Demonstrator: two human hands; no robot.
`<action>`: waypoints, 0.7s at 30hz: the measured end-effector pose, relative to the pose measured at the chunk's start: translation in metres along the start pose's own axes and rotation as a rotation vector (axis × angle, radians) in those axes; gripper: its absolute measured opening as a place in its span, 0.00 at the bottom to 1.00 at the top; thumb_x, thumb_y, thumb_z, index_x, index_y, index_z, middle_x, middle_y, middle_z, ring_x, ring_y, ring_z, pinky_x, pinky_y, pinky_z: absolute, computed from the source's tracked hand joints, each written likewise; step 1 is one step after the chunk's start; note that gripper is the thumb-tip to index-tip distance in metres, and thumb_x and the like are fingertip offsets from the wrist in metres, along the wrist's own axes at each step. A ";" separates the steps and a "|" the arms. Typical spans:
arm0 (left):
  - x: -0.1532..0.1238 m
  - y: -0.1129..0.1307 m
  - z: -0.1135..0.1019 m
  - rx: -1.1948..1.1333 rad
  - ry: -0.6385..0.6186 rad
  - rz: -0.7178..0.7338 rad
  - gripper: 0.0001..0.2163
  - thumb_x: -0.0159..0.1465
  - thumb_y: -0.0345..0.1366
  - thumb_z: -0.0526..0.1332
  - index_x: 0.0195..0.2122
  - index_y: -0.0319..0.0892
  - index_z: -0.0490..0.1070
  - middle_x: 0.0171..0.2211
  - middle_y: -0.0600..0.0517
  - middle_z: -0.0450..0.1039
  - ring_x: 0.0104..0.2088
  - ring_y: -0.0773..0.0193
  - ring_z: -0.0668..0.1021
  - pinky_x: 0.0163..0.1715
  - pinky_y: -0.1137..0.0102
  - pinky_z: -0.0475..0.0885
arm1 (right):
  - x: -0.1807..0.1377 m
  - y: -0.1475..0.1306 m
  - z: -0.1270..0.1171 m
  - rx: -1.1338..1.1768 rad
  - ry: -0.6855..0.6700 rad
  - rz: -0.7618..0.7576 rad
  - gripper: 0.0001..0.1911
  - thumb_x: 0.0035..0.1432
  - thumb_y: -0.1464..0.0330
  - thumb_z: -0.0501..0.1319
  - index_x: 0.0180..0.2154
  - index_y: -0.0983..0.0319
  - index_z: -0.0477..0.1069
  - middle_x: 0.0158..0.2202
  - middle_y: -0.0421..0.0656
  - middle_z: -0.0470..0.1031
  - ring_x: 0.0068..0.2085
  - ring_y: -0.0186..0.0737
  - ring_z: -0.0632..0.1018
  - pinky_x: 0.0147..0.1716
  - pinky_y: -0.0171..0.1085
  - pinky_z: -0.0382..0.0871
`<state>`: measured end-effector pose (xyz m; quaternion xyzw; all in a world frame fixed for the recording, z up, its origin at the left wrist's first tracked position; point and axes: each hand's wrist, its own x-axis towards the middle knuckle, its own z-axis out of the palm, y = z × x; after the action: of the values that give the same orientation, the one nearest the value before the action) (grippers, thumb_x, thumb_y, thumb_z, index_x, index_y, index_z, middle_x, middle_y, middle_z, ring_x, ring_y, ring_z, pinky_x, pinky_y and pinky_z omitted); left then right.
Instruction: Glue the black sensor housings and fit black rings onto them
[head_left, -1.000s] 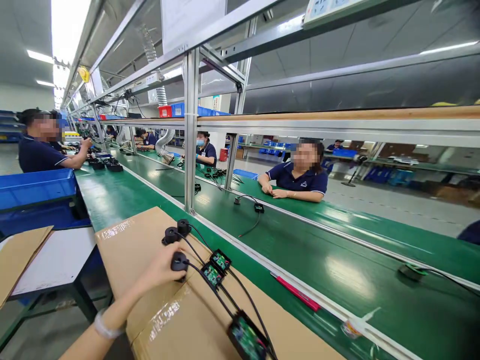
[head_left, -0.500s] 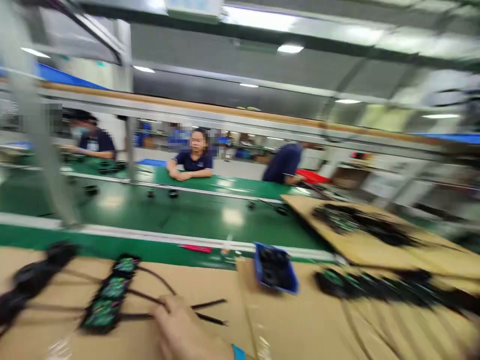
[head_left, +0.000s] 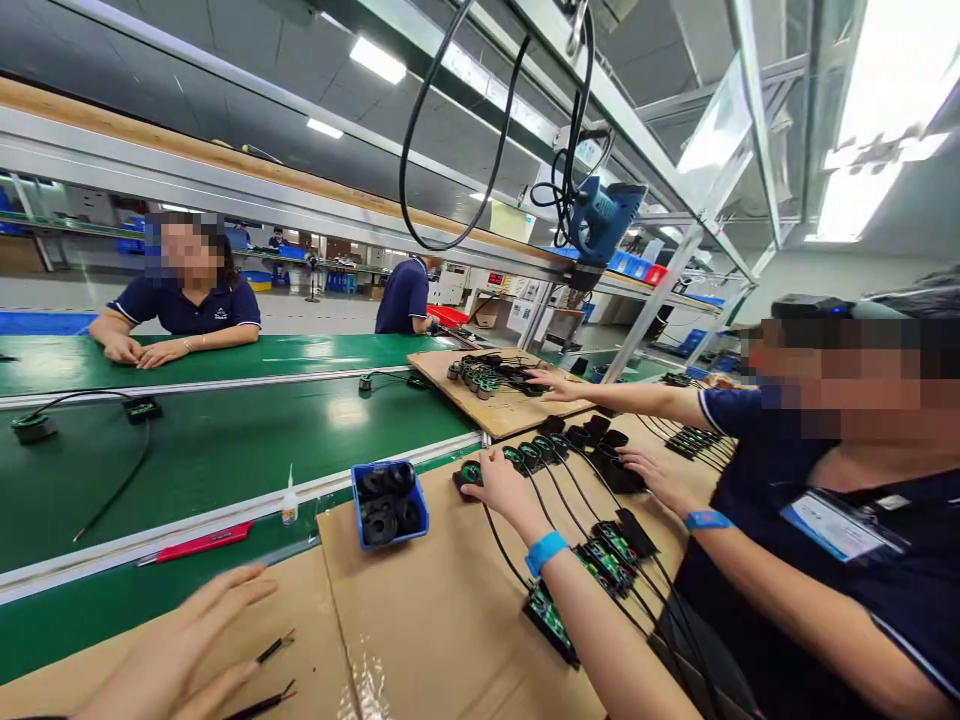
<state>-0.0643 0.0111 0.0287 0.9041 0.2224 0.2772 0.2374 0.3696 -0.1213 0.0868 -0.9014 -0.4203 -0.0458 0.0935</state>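
Note:
My right hand [head_left: 506, 490], with a blue wristband, has thumb and fingers closed on a round black housing [head_left: 469, 474] with a green circuit board inside. This is the nearest of a row of similar housings [head_left: 531, 456], with cables running to black cases holding green boards [head_left: 551, 618]. My left hand [head_left: 180, 640] is at the lower left, over the cardboard, fingers stretched out and slightly blurred. Black cable ends [head_left: 271, 648] with bared wires stick out beside its fingers; the rest of those cables is hidden.
A blue bin [head_left: 391, 540] of black rings stands on the cardboard [head_left: 442, 620]. Beyond lie a red knife-like tool [head_left: 199, 543], a small bottle [head_left: 289, 502] and a green conveyor [head_left: 247, 440]. A co-worker [head_left: 825, 480] at right reaches across near my right hand. A blue power tool [head_left: 604, 220] hangs overhead.
The view has swung right. My right hand has left the cables by the boards at left and is now at the round housing. My left hand and the co-worker at right have come into view.

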 end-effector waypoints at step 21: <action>0.088 0.121 0.071 -0.816 -0.159 -0.470 0.25 0.55 0.50 0.68 0.51 0.43 0.71 0.47 0.46 0.75 0.45 0.53 0.76 0.44 0.63 0.74 | -0.173 -0.037 -0.004 0.498 -0.167 -0.558 0.54 0.52 0.70 0.74 0.71 0.57 0.45 0.67 0.54 0.58 0.67 0.52 0.63 0.64 0.49 0.64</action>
<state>0.0772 -0.0591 0.0780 0.6808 0.2748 0.2106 0.6455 0.2299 -0.2280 0.0674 -0.7025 -0.6540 0.1075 0.2592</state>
